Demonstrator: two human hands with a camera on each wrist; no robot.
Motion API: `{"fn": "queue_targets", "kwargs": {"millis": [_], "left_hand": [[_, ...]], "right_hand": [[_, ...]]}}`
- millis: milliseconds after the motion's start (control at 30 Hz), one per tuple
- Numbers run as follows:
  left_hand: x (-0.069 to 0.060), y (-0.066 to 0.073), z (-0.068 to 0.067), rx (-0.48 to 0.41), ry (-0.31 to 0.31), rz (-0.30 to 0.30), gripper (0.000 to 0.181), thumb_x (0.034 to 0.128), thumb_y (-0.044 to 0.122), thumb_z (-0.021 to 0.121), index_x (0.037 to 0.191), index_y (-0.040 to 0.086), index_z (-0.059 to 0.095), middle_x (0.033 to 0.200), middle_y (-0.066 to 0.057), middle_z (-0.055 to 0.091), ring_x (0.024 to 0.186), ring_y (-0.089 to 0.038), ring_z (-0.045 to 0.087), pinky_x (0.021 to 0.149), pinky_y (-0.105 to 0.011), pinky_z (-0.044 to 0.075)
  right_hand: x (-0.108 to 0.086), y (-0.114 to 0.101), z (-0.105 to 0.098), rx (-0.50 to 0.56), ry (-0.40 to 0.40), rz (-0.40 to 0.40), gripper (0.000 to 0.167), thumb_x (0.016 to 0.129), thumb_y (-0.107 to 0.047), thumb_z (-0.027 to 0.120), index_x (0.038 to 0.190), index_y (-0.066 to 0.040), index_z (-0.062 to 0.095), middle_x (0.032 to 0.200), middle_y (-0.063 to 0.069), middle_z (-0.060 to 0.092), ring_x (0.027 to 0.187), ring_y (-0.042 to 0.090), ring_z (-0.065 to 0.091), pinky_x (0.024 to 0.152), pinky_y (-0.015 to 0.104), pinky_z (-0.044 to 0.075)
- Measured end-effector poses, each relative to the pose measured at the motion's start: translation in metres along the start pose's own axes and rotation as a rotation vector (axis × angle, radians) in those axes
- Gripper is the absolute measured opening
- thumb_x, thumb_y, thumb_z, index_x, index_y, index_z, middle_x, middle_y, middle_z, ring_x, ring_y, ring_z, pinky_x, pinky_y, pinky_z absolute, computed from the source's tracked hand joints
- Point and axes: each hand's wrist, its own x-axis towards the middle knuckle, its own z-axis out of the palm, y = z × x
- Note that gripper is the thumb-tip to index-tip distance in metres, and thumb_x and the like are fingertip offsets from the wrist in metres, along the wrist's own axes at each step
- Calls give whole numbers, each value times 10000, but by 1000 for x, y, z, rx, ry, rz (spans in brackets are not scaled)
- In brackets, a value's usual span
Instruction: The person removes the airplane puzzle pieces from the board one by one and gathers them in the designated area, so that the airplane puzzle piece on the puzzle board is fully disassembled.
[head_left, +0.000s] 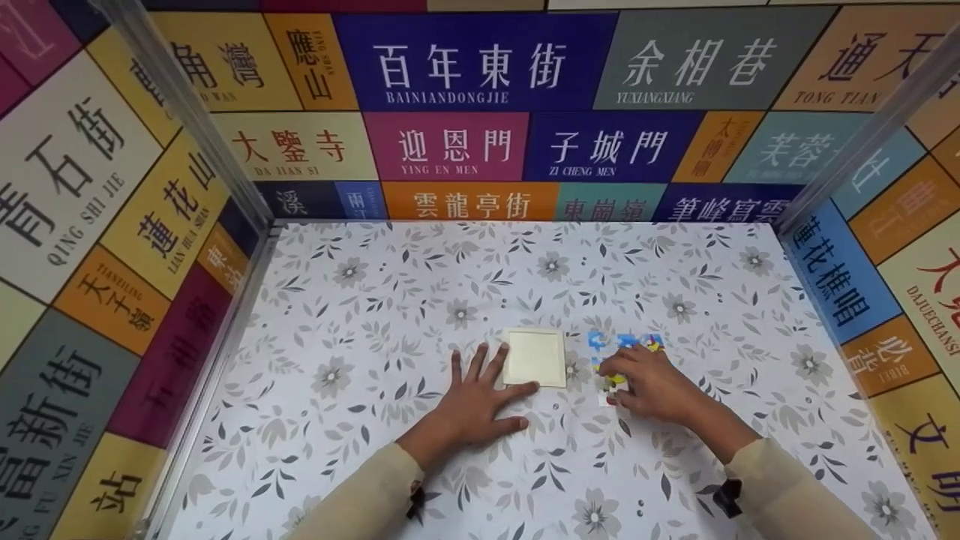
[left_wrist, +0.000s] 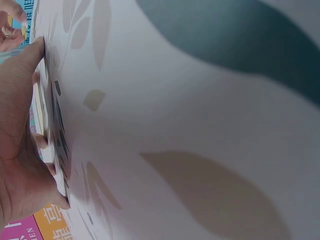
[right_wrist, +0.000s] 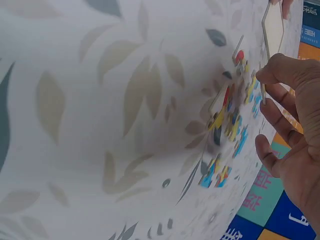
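A cream square puzzle tray [head_left: 534,358] with a raised rim lies flat in the middle of the table in the head view. My left hand [head_left: 478,405] rests on the cloth with fingers spread, its fingertips at the tray's left and lower edges. To the right of the tray, my right hand [head_left: 651,386] is over a group of colourful jigsaw pieces [head_left: 598,340] and hides part of them. In the right wrist view, the thumb and fingers pinch one thin jigsaw piece [right_wrist: 263,89], seen edge-on; several other pieces [right_wrist: 216,172] lie below on the cloth.
A white tablecloth [head_left: 420,285] with grey flowers and leaves covers the table. Upright panels [head_left: 480,67] with coloured blocks of Chinese lettering stand at the back and both sides. Clear corner strips [head_left: 202,112] join them.
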Motion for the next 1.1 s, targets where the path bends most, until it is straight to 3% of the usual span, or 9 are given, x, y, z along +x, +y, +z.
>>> {"fn": "queue_targets", "kwargs": {"millis": [333,600,900,1100], "left_hand": [[1,0,2,-17,10,16,655,1072,748,462,1687,531,394,1867,-206,85,1703,-565,76,1238,-901,82],[0,0,1,-41,4,3,650,1079,740,461,1689,525,396,1870,-194,80,1709,-554,63,1243,-896,67],[1,0,2,-46,8,7,653,1076,744,464,1689,532,388,1872,-189,80,1711,-547,63,1249,-890,68],[0,-2,2,-29,6,4,653,1077,751,451,1690,538,382,1871,-192,79,1710,-550,64,1248,-891,72]], "right_hand": [[-27,14,-14,28,-31,55,391,845,16,878,1180,-145,757,1137,10,755,1018,271,670,793,502,483],[-45,21,-26,29,-54,125,380,851,20,873,1166,-165,768,1092,-12,745,989,214,645,827,454,517],[-58,25,-31,-2,-104,222,384,840,26,865,1157,-178,790,1145,-15,760,1068,255,668,920,550,538],[-60,27,-30,-36,-121,239,336,839,22,848,1102,-180,791,1168,-19,776,1029,216,636,893,502,531]]}}
